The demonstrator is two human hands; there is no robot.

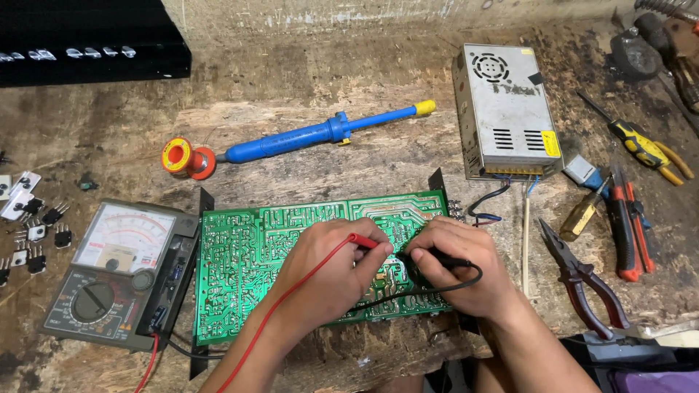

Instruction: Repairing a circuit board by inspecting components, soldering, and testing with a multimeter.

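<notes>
left hand (331, 269) clamped red probe (362, 241) | right hand (459, 266) clamped black probe (437, 256) | both tips met green circuit board (240, 269) | analog multimeter (120, 273) connected, probing seemingly underway

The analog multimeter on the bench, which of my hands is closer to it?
Left. Your left hand with the red probe lies just right of the multimeter; your right hand sits farther right, beyond it.

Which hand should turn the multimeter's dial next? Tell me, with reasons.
Probably the left hand: the multimeter lies on its side of the circuit board, while the right hand would have to cross over.
</notes>
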